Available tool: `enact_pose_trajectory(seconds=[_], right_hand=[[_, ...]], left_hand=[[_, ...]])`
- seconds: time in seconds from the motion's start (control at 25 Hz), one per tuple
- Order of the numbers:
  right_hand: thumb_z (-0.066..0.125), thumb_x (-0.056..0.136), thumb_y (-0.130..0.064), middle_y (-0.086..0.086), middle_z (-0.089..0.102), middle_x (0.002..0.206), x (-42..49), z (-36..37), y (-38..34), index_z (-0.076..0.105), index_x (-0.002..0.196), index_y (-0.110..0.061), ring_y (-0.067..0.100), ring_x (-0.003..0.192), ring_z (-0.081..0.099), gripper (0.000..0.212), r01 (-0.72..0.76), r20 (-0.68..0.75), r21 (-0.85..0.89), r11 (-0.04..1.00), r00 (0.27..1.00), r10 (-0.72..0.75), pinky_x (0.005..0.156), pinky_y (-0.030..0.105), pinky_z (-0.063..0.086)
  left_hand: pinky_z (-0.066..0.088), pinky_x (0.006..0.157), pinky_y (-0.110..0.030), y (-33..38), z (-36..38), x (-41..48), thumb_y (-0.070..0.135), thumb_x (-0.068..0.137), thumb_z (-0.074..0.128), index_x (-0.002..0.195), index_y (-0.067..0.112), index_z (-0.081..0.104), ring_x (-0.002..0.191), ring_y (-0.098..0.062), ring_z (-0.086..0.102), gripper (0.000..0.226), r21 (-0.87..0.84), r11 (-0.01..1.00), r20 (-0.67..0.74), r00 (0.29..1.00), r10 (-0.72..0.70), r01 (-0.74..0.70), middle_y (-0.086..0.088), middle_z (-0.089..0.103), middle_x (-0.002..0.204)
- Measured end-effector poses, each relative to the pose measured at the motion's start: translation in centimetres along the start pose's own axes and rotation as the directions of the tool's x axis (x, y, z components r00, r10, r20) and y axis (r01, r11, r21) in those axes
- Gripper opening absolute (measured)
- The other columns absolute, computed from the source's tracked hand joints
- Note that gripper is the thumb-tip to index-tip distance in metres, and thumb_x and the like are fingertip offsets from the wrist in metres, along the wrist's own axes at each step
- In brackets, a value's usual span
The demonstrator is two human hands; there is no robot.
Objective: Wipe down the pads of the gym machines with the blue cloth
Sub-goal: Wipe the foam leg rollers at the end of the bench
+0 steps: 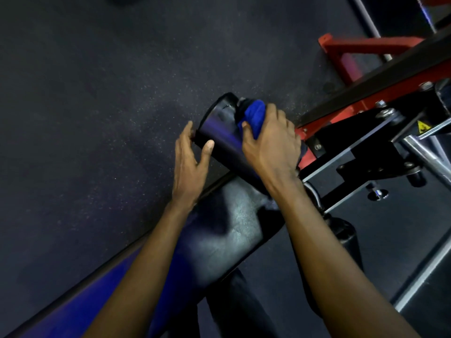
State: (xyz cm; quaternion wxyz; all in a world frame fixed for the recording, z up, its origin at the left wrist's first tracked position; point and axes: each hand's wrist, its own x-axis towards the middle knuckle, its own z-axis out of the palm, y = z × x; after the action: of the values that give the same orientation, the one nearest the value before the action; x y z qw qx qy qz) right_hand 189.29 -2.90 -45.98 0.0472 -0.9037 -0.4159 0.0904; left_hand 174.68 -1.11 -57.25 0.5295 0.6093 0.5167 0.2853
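Note:
A black cylindrical roller pad (220, 129) sticks out from the red and black machine frame at the centre of the view. My right hand (271, 142) grips the bunched blue cloth (253, 117) and holds it against the far side of the roller. My left hand (191, 154) steadies the roller's near end, thumb on its front face and fingers round the edge. Below both forearms lies a long black padded bench (234, 237), shiny where the light hits it.
The red and black frame (361, 111) with bolts, a yellow warning sticker (423, 127) and chrome bars (429, 157) fills the right side. A second black roller (346, 234) sits lower right. Dark speckled rubber floor (97, 106) spreads to the left.

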Motion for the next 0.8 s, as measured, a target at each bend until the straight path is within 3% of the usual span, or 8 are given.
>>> enact_pose_trajectory(seconds=[0.08,0.2,0.36,0.52,0.64,0.72,0.8], right_hand=[[0.054,0.093,-0.049,0.007,0.057,0.129,0.2,0.1,-0.2,0.049,0.128,-0.018,0.033,0.120,0.054,0.047,0.062,0.026,0.002,0.998,0.998,-0.063,0.094,0.047,0.044],[0.055,0.093,-0.050,0.007,0.058,0.127,-1.0,-1.1,2.6,0.048,0.128,-0.019,0.033,0.117,0.056,0.047,0.056,0.057,0.056,0.997,0.997,-0.060,0.092,0.048,0.046],[0.056,0.093,-0.049,0.006,0.058,0.129,-2.7,-1.3,4.3,0.048,0.130,-0.018,0.032,0.119,0.055,0.049,-0.026,-0.008,0.012,1.000,1.000,0.026,0.096,0.049,0.046],[0.054,0.093,-0.048,0.006,0.056,0.133,0.9,-0.1,-1.1,0.047,0.132,-0.018,0.032,0.123,0.053,0.050,0.038,0.009,-0.037,0.999,0.999,-0.037,0.096,0.046,0.042],[0.053,0.094,-0.049,0.006,0.055,0.134,3.4,0.0,-3.4,0.046,0.132,-0.018,0.033,0.124,0.053,0.050,0.097,0.106,0.026,0.995,0.989,-0.099,0.097,0.048,0.042],[0.053,0.094,-0.050,0.005,0.056,0.130,2.5,-0.7,-1.6,0.047,0.130,-0.020,0.033,0.120,0.054,0.047,0.118,0.105,0.044,0.992,0.987,-0.122,0.093,0.048,0.044],[0.054,0.093,-0.051,0.004,0.057,0.126,0.2,-1.5,1.6,0.048,0.129,-0.022,0.032,0.117,0.055,0.047,0.083,0.072,0.028,0.996,0.994,-0.084,0.091,0.046,0.045]], left_hand=[[0.023,0.124,-0.031,-1.0,0.7,-0.8,0.042,0.103,0.052,0.160,0.025,0.015,0.151,-0.011,0.024,0.070,-0.034,0.999,0.090,0.996,-0.015,0.018,-0.001,0.021,0.166],[0.027,0.122,-0.048,-2.2,1.3,-1.0,0.049,0.098,0.056,0.159,0.020,0.018,0.150,-0.013,0.028,0.077,-0.137,0.985,0.119,0.989,-0.090,0.106,-0.004,0.026,0.164],[0.039,0.115,-0.045,-1.5,0.8,-0.2,0.050,0.090,0.066,0.139,0.025,0.039,0.135,-0.014,0.047,0.062,-0.149,0.987,0.061,0.997,-0.057,0.066,-0.001,0.047,0.144],[0.042,0.107,-0.045,1.2,0.7,1.1,0.052,0.078,0.072,0.125,0.032,0.043,0.121,-0.018,0.051,0.059,-0.053,0.998,-0.065,0.997,-0.048,0.045,0.018,0.047,0.121],[0.038,0.113,-0.046,1.0,0.5,0.6,0.043,0.082,0.074,0.143,0.026,0.040,0.129,-0.019,0.047,0.072,-0.042,0.999,-0.040,0.999,-0.031,0.029,0.014,0.043,0.132],[0.030,0.119,-0.036,0.1,0.2,0.0,0.042,0.087,0.075,0.156,0.025,0.027,0.142,-0.015,0.036,0.086,-0.066,0.992,0.065,0.992,-0.105,0.110,0.005,0.036,0.149],[0.027,0.120,-0.032,-0.8,-0.3,0.2,0.056,0.082,0.074,0.157,0.032,0.026,0.146,-0.007,0.031,0.092,-0.138,0.961,0.201,0.957,-0.211,0.241,0.007,0.034,0.159]])
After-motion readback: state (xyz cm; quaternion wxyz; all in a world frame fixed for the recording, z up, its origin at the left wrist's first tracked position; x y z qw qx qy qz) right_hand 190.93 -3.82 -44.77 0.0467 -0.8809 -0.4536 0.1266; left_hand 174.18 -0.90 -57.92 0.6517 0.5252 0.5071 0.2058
